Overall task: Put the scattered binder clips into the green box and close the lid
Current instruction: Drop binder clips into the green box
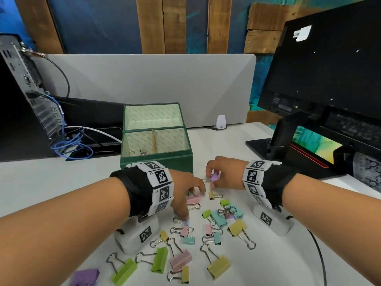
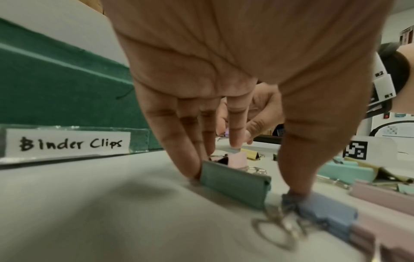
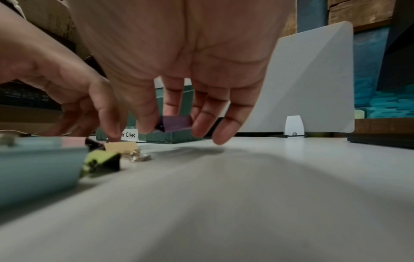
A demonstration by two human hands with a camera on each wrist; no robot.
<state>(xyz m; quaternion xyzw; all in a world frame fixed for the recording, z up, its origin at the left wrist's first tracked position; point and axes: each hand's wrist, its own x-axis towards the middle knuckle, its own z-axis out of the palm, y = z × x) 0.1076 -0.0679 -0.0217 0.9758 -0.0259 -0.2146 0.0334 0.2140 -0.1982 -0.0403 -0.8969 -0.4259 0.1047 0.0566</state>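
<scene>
The green box (image 1: 177, 161) stands open on the white desk, its lid upright behind it and a couple of clips (image 1: 142, 151) inside. Its front carries a "Binder Clips" label (image 2: 69, 143). Several pastel binder clips (image 1: 216, 234) lie scattered in front of it. My right hand (image 1: 213, 176) pinches a purple clip (image 3: 177, 122) between thumb and fingers, just above the desk near the box's front right corner. My left hand (image 1: 190, 204) reaches down with straight fingers. Its fingers touch a teal clip (image 2: 235, 184) and its thumb rests on a blue clip (image 2: 322, 212).
A black monitor (image 1: 329, 69) on its stand fills the right. A computer case (image 1: 24, 89) with blue cables (image 1: 72, 145) sits at the left. A grey divider panel (image 1: 154, 83) runs behind the box. A black cable (image 1: 317, 254) crosses the desk at right.
</scene>
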